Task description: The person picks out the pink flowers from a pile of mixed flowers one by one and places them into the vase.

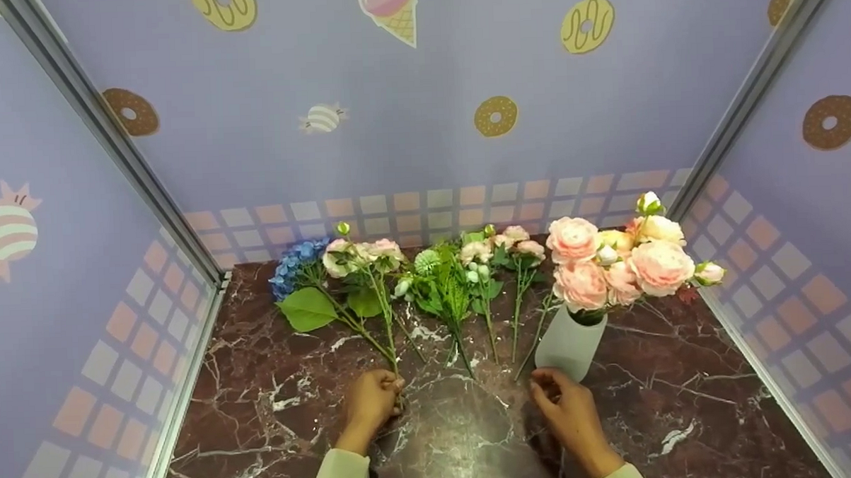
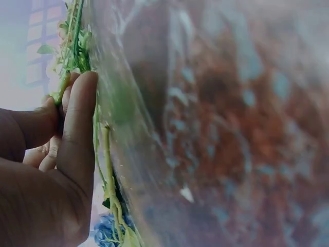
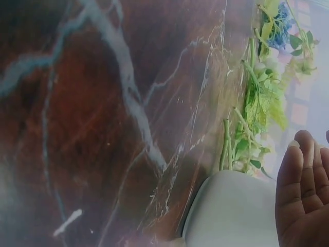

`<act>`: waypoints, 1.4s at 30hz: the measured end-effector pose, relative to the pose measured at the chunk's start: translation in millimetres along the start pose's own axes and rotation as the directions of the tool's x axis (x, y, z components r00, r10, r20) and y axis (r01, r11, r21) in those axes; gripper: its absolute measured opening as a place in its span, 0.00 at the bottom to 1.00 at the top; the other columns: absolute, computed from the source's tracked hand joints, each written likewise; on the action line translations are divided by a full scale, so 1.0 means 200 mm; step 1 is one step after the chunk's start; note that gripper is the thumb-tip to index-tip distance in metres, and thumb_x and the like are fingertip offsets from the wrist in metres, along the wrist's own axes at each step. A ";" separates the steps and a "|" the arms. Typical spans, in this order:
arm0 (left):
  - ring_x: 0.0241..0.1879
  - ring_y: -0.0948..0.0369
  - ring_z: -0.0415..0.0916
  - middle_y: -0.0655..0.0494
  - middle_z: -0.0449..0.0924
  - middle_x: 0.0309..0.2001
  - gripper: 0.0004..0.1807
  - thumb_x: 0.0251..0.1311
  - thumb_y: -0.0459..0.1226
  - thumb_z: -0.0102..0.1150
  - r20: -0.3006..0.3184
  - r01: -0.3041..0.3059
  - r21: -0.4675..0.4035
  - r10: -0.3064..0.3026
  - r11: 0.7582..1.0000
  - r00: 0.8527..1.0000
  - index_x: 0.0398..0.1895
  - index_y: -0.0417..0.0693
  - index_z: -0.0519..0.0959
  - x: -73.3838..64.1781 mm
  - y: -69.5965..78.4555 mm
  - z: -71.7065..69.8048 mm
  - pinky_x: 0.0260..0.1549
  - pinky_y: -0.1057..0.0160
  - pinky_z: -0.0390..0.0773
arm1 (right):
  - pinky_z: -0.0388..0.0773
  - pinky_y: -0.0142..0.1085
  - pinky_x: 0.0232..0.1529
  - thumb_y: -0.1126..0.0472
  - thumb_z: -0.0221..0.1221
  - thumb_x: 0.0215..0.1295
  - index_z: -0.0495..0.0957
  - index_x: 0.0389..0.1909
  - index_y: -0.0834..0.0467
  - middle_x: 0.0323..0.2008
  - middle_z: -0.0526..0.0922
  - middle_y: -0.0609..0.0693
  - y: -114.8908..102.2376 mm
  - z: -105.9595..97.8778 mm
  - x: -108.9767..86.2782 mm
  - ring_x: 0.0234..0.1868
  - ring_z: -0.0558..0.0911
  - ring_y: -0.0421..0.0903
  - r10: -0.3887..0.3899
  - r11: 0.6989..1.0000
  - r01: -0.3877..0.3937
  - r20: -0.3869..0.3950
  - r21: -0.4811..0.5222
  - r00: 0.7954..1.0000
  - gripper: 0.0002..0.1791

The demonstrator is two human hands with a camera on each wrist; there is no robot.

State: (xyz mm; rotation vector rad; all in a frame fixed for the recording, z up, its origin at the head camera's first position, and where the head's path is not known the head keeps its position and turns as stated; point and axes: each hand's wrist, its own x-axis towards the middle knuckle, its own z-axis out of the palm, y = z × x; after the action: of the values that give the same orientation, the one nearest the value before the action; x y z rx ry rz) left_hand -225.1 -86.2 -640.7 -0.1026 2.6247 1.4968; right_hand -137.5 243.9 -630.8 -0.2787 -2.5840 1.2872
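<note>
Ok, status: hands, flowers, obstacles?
Left hand pinches thin green stem of pale-pink flowers. Right hand beside white rounded vase of peach-pink blooms. Possible snag: blue clustered flower beside that stem.

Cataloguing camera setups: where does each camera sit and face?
Head: head-worn, facing forward and down at the vase; left hand, right hand, sleeves show.
Left wrist: wrist-worn, facing the marbled tabletop and green stem the left hand pinches.
Right wrist: wrist-worn, facing tabletop and vase; right hand's fingers show.
Wrist views share blue hydrangea.
</note>
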 end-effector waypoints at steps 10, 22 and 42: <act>0.19 0.66 0.82 0.51 0.94 0.30 0.03 0.72 0.31 0.74 -0.022 -0.072 0.053 0.073 0.996 0.997 0.38 0.40 0.92 -0.05 0.05 0.01 0.21 0.69 0.80 | 0.86 0.31 0.39 0.65 0.71 0.78 0.90 0.54 0.62 0.44 0.95 0.52 0.00 0.00 0.00 0.37 0.88 0.37 -0.017 1.000 0.017 -0.008 -0.018 1.000 0.09; 0.22 0.58 0.88 0.47 0.94 0.32 0.04 0.74 0.32 0.73 0.028 -0.080 0.015 0.080 0.997 0.996 0.41 0.39 0.92 -0.09 0.07 0.03 0.21 0.67 0.84 | 0.86 0.32 0.40 0.65 0.71 0.77 0.90 0.54 0.61 0.44 0.95 0.52 0.00 0.01 0.00 0.38 0.89 0.39 0.007 1.000 -0.007 0.007 -0.017 1.000 0.10; 0.20 0.63 0.87 0.49 0.95 0.33 0.04 0.72 0.32 0.75 0.037 -0.110 0.065 0.107 0.992 0.994 0.40 0.39 0.92 -0.15 0.07 0.05 0.22 0.65 0.86 | 0.86 0.30 0.39 0.66 0.70 0.77 0.89 0.55 0.62 0.45 0.95 0.52 0.01 0.00 0.00 0.37 0.87 0.35 0.005 1.000 -0.005 0.006 0.009 1.000 0.10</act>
State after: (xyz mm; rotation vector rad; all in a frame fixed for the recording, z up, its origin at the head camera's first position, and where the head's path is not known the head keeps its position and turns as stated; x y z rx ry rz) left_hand -196.9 -70.2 -629.5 0.0720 2.6899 1.4273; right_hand -137.6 245.0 -632.8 -0.2802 -2.5835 1.3030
